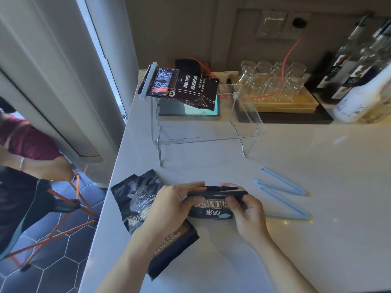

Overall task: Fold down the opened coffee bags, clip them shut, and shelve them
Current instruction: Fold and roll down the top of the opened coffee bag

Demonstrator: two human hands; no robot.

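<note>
Tabletop (pixel 317 240) right of my hands is bare up to the blue clips (pixel 281 193), which lie just beside my right hand (pixel 247 210). A second bag (pixel 135 206) sits under my left wrist, blocking that side near the tabletop edge. Ahead, open strip btwn my hands and the clear shelf (pixel 247 115). Shelf top: left part taken by a clipped bag (pixel 186 87), right part free. Glasses (pixel 273 79) and bottles (pixel 359 66) crowd the back right.
</note>
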